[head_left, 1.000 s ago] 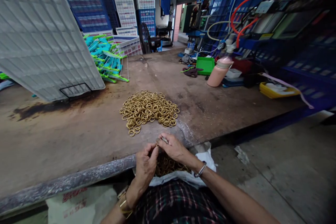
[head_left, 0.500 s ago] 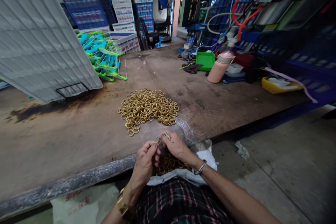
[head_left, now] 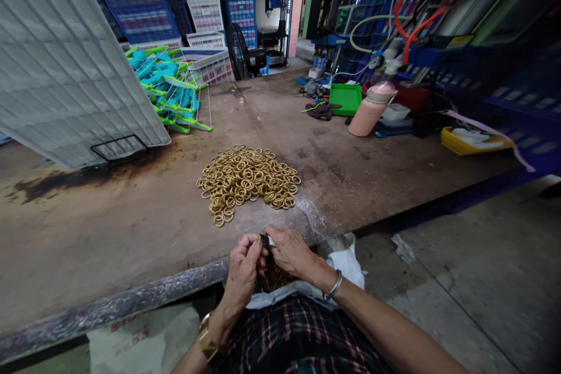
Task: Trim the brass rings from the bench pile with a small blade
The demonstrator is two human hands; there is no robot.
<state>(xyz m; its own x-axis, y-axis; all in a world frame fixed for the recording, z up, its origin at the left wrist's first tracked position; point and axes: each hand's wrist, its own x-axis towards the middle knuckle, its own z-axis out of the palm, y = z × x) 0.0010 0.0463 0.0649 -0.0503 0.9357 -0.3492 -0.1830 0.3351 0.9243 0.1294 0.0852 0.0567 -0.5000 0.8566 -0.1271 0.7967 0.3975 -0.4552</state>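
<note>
- Holding a small dark-and-pale piece (head_left: 265, 241) between both sets of fingertips, above the near edge of the table (head_left: 144, 204); the piece is too small to identify.
- Left hand (head_left: 244, 260) is pinching the dark end between thumb and forefinger, other fingers curling loosely below. Whether a ring is also sitting in the pinch, cannot tell.
- Right hand (head_left: 293, 250) is gripping the pale end, fingers folding around it, presumably so that one hand is steadying what the other is working.
- Loose brass-coloured rings (head_left: 248, 176) are lying in a heap on the table, just beyond the fingertips; probably this spot is keeping them within short reach.
- Darker rings (head_left: 274, 278) are resting in a white bag (head_left: 348, 263) under the hands, between table edge and lap. The bag's mouth is facing up, perhaps so that anything let go is falling inside.
- Forearms are slanting inward above the checked clothing (head_left: 302, 333), likely bringing the fine work close to the body.
- A bottle (head_left: 367, 112), a green tray (head_left: 346, 99) and a yellow tray (head_left: 475, 143) are standing well apart from the heap, apparently leaving the hands elbow room.
</note>
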